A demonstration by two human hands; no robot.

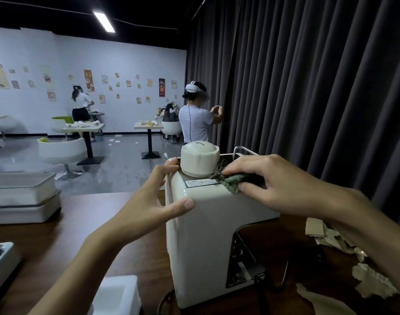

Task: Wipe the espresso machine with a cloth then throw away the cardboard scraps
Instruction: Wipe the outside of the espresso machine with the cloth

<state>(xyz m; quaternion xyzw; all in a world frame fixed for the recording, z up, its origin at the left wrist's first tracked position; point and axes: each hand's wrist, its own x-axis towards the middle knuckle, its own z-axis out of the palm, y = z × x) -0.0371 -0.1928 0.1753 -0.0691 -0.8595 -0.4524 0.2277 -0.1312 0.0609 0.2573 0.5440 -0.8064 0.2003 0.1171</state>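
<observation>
A cream espresso machine (205, 242) stands on the dark wooden table, with a round white cap (199, 159) on its top. My left hand (149, 201) grips the machine's upper left corner, thumb on the near face and fingers over the top edge. My right hand (274, 185) holds a green and dark cloth (230, 179) against the machine's top, beside the cap. Torn cardboard scraps (371, 280) lie on the table to the right of the machine, more cardboard scraps (319, 228) partly hidden behind my right forearm.
Stacked white trays (23, 201) sit at the table's left. A white foam block (117, 294) lies near the front edge, a white device (1, 258) at far left. A dark curtain (308, 87) hangs close behind. Two people stand by tables and chairs across the room.
</observation>
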